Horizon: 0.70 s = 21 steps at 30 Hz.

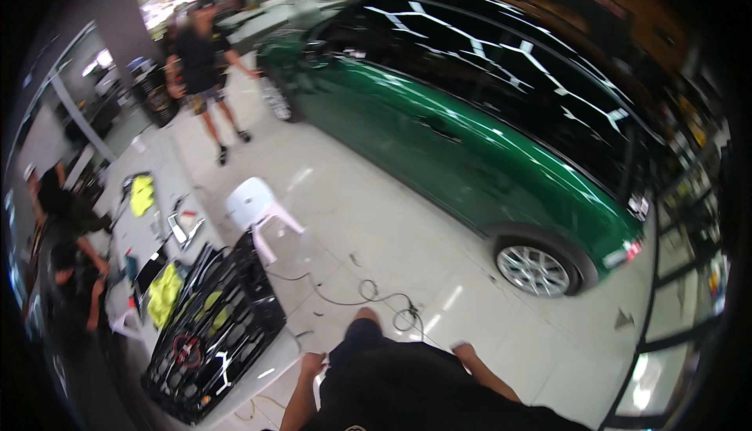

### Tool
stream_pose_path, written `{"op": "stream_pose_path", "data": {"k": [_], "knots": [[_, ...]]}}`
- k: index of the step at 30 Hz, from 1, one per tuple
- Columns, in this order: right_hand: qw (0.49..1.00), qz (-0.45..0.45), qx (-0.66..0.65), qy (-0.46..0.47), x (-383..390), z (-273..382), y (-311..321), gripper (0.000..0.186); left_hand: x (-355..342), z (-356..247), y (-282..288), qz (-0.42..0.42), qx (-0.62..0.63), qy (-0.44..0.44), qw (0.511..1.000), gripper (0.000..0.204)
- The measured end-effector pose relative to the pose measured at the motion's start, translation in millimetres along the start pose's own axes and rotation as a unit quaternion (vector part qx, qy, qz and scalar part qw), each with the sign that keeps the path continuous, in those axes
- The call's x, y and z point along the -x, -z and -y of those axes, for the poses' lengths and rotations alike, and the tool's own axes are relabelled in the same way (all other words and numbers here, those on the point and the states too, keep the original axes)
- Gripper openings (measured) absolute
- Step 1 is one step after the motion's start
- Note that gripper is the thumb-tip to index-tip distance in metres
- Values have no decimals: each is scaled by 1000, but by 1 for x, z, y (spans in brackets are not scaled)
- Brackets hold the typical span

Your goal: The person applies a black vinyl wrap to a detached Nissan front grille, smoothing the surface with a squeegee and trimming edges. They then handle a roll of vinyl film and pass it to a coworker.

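Observation:
My left hand [312,364] is low beside my dark shorts, near the corner of a long grey table [270,368]. It looks loosely curled, but its fingers are too small and blurred to make out. On the other side of my body, my right hand [464,350] hangs over the pale tiled floor, with its fingers likewise indistinct. I see no object plainly in either hand. The nearest large thing to my left hand is a black car grille [205,337] with a red-marked emblem, lying on the table.
A green car [439,129] with a black roof stands ahead and right. A white stool [252,200] and a black cable [345,302] are on the floor. Yellow cloths [164,294] lie on the table. One person [200,63] stands by the car's front; others work at the left.

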State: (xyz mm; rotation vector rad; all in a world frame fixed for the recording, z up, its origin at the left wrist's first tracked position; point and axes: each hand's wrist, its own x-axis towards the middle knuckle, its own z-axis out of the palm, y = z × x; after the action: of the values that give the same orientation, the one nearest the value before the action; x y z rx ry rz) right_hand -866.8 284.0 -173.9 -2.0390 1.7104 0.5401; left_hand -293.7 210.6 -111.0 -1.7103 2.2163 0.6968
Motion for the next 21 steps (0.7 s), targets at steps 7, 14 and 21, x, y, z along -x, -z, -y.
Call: {"op": "stream_pose_path", "data": {"k": [7,14,21], "knots": [[951,88,-264,-132,30,-130,1,40,-57,-12,23,169,242,113,949,42],[663,-137,-692,-251,-110,-140,170,29,-252,-43,86,50,76,-194,977,50],[849,-127,-496,-127,-302,-155,416,41,-464,-97,237,21,190,-20,981,45]]}}
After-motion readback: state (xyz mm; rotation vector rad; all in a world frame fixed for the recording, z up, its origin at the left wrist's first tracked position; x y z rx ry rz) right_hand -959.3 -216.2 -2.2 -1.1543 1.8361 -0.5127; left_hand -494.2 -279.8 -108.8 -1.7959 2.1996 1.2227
